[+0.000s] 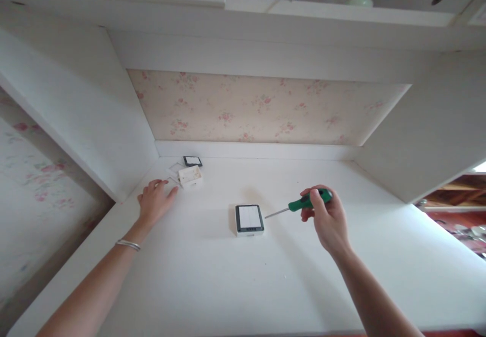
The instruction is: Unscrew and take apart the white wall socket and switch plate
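In the head view my right hand (329,220) is closed around the green handle of a screwdriver (301,204). Its metal tip points left, close to the right side of a small white box with a black frame and white panel on top (249,217). My left hand (156,203) is open, its fingers apart, low over the counter at the back left. Beside its fingertips lie thin clear frames (175,168) and an open white box (190,175). A loose black-framed panel (193,161) rests just behind that box.
The white counter (212,286) is bounded by a left side panel (87,104), a right side panel (425,134) and a floral back wall (243,107). Overhead, a cabinet shelf (341,15) holds clear plastic items. Small specks dot the counter.
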`<act>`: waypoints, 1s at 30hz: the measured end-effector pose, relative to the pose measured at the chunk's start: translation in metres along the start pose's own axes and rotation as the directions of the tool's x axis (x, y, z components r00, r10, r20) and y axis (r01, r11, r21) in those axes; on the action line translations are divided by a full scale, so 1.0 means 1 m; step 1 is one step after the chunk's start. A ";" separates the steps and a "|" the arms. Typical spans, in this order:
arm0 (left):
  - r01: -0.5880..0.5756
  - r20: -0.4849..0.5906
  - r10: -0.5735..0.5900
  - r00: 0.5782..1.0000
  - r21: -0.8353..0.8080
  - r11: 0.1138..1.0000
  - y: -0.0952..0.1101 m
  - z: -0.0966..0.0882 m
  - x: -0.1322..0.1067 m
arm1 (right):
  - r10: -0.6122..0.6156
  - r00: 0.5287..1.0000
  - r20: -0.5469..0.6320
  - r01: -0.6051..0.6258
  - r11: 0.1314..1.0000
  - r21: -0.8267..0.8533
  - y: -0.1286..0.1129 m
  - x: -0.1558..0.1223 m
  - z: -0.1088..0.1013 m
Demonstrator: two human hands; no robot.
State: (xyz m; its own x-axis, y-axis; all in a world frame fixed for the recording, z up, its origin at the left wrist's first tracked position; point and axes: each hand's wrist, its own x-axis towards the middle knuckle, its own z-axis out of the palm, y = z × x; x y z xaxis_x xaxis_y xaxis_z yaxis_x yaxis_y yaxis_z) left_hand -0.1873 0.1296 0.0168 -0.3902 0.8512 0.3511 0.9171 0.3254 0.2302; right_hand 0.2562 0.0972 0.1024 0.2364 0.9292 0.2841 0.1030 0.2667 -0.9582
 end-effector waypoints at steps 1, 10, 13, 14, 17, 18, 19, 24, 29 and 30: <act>-0.051 -0.018 0.050 0.999 -0.047 0.998 0.011 -0.002 -0.009 | -0.013 1.000 -0.015 0.012 1.000 -0.014 -0.001 0.000 0.002; -0.360 0.194 0.567 0.801 -0.601 0.714 0.130 -0.011 -0.100 | 0.028 0.996 -0.086 -0.023 0.998 0.052 0.010 0.001 0.013; -0.363 0.222 0.603 0.766 -0.624 0.692 0.158 -0.008 -0.110 | 0.052 0.995 -0.090 -0.049 0.998 0.028 0.015 -0.001 0.014; -0.375 0.223 0.614 0.757 -0.622 0.688 0.165 -0.007 -0.111 | 0.059 0.995 -0.085 -0.058 0.998 0.017 0.016 -0.002 0.014; -0.415 0.222 0.645 0.731 -0.605 0.679 0.179 0.000 -0.110 | 0.070 0.995 -0.065 -0.072 0.997 -0.022 0.016 -0.002 0.016; -0.421 0.223 0.650 0.727 -0.603 0.678 0.182 0.002 -0.109 | 0.069 0.996 -0.056 -0.071 0.997 -0.039 0.015 -0.002 0.016; -0.420 0.223 0.650 0.726 -0.604 0.677 0.183 0.005 -0.109 | 0.066 0.997 -0.042 -0.069 0.996 -0.059 0.014 -0.002 0.015; -0.412 0.214 0.641 0.737 -0.608 0.678 0.185 0.011 -0.106 | 0.086 0.993 0.078 -0.068 0.976 -0.205 -0.003 -0.005 0.012; -0.441 0.197 0.664 0.722 -0.607 0.660 0.187 0.010 -0.103 | 0.063 0.977 0.201 0.031 0.901 -0.433 -0.024 0.005 0.012; -0.442 0.198 0.664 0.721 -0.606 0.661 0.187 0.010 -0.103 | 0.060 0.974 0.217 0.047 0.889 -0.456 -0.025 0.010 0.012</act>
State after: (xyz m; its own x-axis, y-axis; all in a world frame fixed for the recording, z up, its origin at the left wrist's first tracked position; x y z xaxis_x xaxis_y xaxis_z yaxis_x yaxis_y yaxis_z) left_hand 0.0256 0.1070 0.0148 0.3438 0.9114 0.2262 0.7290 -0.4109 0.5474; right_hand 0.2447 0.1032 0.1291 0.0267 0.9768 0.2123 0.5436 0.1640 -0.8232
